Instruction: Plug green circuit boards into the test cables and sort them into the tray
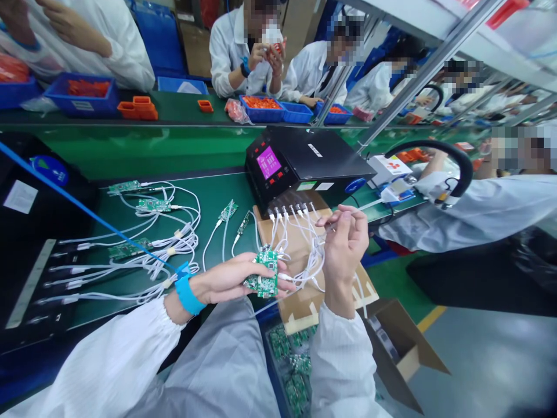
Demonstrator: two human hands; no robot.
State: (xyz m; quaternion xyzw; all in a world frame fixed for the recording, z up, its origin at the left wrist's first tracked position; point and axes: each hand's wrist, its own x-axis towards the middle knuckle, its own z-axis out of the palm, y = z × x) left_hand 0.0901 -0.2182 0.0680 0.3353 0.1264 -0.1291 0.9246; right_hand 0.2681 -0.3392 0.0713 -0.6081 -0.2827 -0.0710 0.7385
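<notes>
My left hand (235, 277), with a blue wrist strap (190, 290), is closed around green circuit boards (267, 273); the thumb lies on top and the fingers are underneath. White cables (311, 264) run beside the boards from the front of a black tester (304, 162) with a lit pink screen. To the right and higher up, my right hand (346, 238) is pinched on what looks like a thin white cable, its end partly hidden by the fingers. Below both hands is a brown cardboard sheet (300, 316) with tape on its edge.
More boards (154, 205) on white cables lie at the left, by a second black tester (35, 232). A tray of boards (281, 342) stands below. An open carton (409, 354) is at lower right. Co-workers sit across the green belt (174, 119) behind blue bins (82, 104).
</notes>
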